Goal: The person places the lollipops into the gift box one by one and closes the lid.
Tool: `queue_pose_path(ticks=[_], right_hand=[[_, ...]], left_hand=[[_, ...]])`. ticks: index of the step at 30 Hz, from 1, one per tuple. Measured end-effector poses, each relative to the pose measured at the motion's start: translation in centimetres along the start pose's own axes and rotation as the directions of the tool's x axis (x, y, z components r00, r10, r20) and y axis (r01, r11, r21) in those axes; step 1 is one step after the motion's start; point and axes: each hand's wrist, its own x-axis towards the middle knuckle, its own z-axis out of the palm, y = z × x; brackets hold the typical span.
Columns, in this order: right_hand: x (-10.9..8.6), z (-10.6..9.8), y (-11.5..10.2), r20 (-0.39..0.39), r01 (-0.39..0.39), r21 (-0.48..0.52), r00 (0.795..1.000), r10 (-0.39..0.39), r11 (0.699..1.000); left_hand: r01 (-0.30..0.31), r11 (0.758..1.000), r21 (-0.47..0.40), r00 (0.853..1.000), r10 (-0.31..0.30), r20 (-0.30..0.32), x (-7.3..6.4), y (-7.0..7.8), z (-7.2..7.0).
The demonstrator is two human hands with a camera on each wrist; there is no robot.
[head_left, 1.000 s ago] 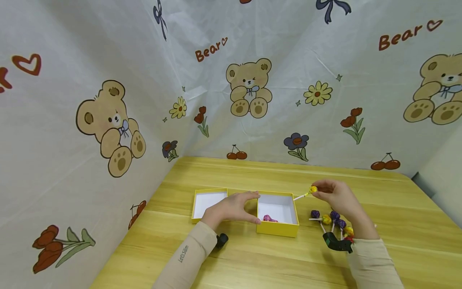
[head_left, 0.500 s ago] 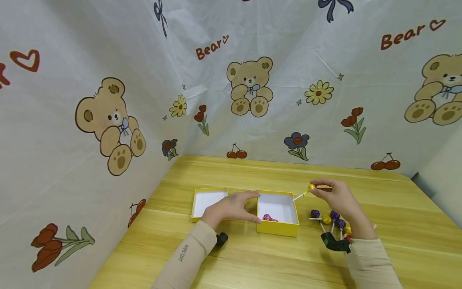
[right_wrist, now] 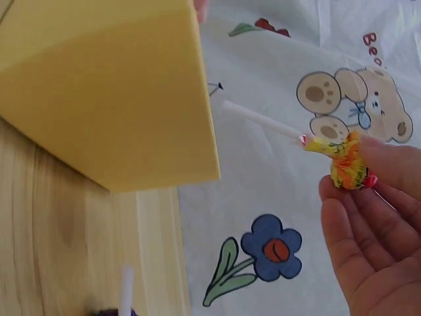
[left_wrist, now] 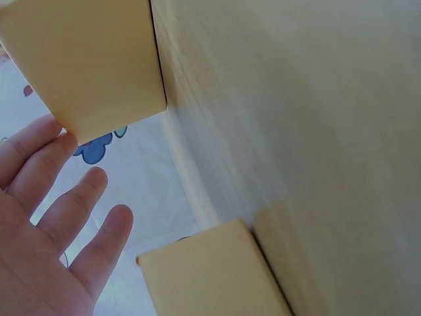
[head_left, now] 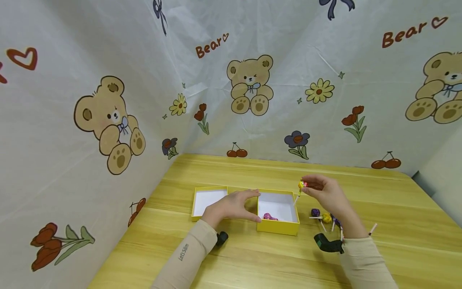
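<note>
My right hand (head_left: pixel 326 194) pinches a yellow-wrapped lollipop (head_left: pixel 302 185) by its candy end between thumb and fingers. Its white stick points down toward the right rim of an open yellow box (head_left: pixel 278 228). A pink lollipop (head_left: pixel 268 216) lies inside that box, near the front wall. Spread along the box's left side, my left hand (head_left: pixel 232 206) has its fingertips at the back corner and its thumb at the front one. In the left wrist view its fingers (left_wrist: pixel 72 204) look fairly straight, some tips right at the box edge.
A shallow yellow lid (head_left: pixel 193 204) with a white inside lies behind the left wrist. Right of the box are loose lollipops, among them a purple one (head_left: pixel 315 212) and a yellow one (head_left: pixel 326 217), partly hidden by the right arm. A bear-print cloth (head_left: pixel 249 132) rises behind the table.
My right hand has moved left toward the box with the yellow lollipop, whose stick has tipped more steeply downward. The left hand has stayed in place at the box.
</note>
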Motion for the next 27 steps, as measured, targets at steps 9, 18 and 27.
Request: queue_pose_path(ticks=[9,18,27], right_hand=[[0.1,1.6,-0.9,-0.027,0.041,0.122,0.999,-0.038,0.992],[0.3,3.6,-1.1,-0.053,0.110,0.142,0.993,-0.104,0.984],[0.4,5.3,-1.6,0.023,0.080,0.182,0.996,-0.085,0.980]], left_hand=[[0.008,1.000,0.001,1.000,-0.008,0.002,0.1,0.0,0.2],[0.009,1.000,0.005,1.000,-0.009,-0.003,0.0,0.1,0.1],[0.029,1.000,0.008,1.000,-0.029,0.000,0.0,0.1,0.1]])
